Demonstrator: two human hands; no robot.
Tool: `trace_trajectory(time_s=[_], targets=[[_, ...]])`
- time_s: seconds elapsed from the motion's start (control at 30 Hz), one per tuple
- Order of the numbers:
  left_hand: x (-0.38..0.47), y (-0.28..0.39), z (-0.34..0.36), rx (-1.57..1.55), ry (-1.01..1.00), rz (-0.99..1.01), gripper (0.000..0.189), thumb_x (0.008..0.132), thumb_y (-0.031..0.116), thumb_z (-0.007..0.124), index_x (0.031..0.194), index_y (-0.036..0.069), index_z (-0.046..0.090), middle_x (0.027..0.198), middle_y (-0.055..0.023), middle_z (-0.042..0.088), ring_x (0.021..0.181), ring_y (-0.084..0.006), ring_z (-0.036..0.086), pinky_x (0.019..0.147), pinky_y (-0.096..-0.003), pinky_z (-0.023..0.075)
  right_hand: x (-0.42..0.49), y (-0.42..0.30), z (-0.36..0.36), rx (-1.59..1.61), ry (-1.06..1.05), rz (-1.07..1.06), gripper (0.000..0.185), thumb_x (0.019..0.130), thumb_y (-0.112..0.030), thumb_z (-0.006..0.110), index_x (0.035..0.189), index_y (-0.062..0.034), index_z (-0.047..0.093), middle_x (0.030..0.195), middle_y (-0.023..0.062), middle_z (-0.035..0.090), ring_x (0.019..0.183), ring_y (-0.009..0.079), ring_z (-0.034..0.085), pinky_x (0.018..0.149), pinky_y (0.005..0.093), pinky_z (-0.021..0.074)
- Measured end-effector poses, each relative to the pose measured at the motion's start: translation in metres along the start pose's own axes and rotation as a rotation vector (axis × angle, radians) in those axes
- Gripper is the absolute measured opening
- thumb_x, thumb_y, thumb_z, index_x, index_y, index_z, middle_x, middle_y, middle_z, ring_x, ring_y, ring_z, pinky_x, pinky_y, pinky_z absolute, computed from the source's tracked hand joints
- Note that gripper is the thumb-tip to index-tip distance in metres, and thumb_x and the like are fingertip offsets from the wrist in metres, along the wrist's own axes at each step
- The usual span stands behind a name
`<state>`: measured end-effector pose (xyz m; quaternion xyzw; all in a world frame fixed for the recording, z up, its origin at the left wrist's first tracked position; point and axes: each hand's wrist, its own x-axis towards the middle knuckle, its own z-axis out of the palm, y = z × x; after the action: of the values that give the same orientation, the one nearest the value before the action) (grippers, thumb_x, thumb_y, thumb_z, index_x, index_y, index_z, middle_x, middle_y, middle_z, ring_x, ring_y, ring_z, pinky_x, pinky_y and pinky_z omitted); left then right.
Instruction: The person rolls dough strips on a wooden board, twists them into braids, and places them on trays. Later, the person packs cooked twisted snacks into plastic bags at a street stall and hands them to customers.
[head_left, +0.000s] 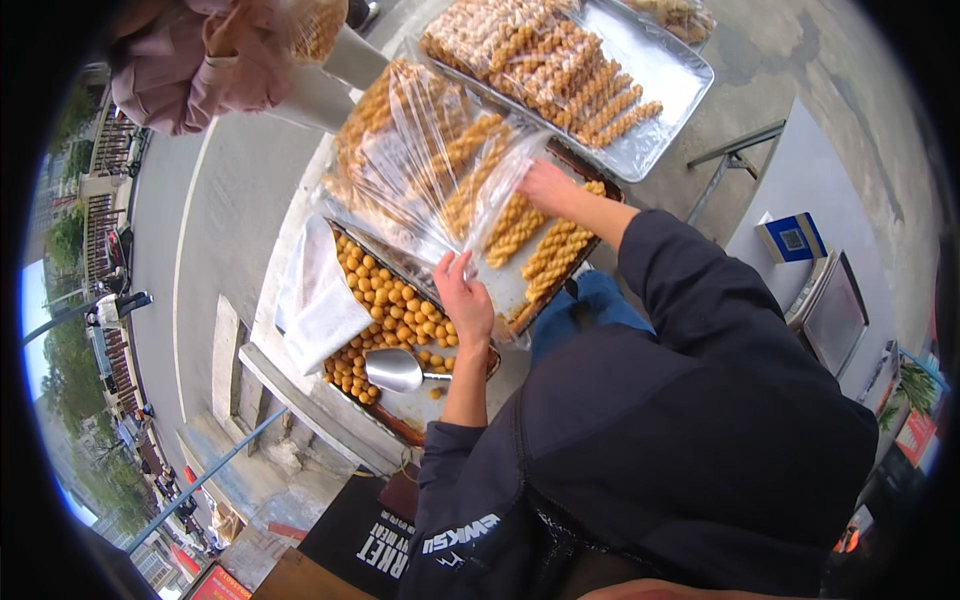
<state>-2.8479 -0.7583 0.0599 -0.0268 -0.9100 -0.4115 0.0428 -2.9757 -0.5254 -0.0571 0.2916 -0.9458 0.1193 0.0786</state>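
Twisted fried dough sticks (559, 251) lie on a metal tray, partly under a clear plastic sheet (420, 176). My right hand (551, 187) is at the sheet's right edge, over the dough twists; its fingertips are blurred by the plastic, so its hold is unclear. My left hand (465, 300) has the lower edge of the plastic between thumb and fingers. Below it, a second tray holds small round fried dough balls (394, 300), with a metal scoop (394, 370) resting on them and a white cloth (319, 315) over its left side.
Another metal tray (660, 127) of dough twists stands beyond, partly wrapped in plastic. A person in a pink top (202, 75) stands at the upper left. On the right, a grey table (795, 172) bears a blue card with a printed code (793, 238) and a flat tray (832, 319).
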Motion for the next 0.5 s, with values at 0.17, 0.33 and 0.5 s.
trace_trajectory(time_s=[0.17, 0.33, 0.5], targets=[[-0.005, -0.007, 0.012, -0.218, -0.013, -0.057, 0.054, 0.073, -0.014, 0.045, 0.122, 0.004, 0.061, 0.127, -0.0213, 0.048, 0.117, -0.0364, 0.052, 0.097, -0.0385, 0.048, -0.024, -0.009, -0.024, 0.048, -0.201, 0.082, 0.037, 0.079, -0.018, 0.066, 0.115, -0.0116, 0.061, 0.115, 0.009, 0.063, 0.115, 0.0292, 0.055, 0.102, 0.0506, 0.035], [-0.014, -0.026, 0.02, -0.138, -0.125, 0.074, 0.057, 0.07, -0.015, 0.046, 0.121, 0.005, 0.061, 0.121, -0.0206, 0.052, 0.117, -0.0353, 0.052, 0.101, -0.0378, 0.0432, -0.087, -0.011, -0.08, 0.239, -0.121, 0.46, 0.026, 0.078, -0.025, 0.073, 0.101, -0.0121, 0.068, 0.093, 0.007, 0.062, 0.099, 0.0266, 0.057, 0.092, 0.0395, 0.0414], [-0.016, -0.048, 0.023, -0.274, -0.228, -0.031, 0.056, 0.075, -0.016, 0.043, 0.128, 0.001, 0.054, 0.128, -0.0155, 0.041, 0.103, -0.0251, 0.052, 0.086, -0.0336, 0.0465, -0.231, 0.06, -0.18, -0.031, 0.416, 0.979, 0.016, 0.084, -0.027, 0.066, 0.075, -0.0134, 0.065, 0.08, 0.0068, 0.059, 0.087, 0.0281, 0.056, 0.08, 0.0396, 0.0427]])
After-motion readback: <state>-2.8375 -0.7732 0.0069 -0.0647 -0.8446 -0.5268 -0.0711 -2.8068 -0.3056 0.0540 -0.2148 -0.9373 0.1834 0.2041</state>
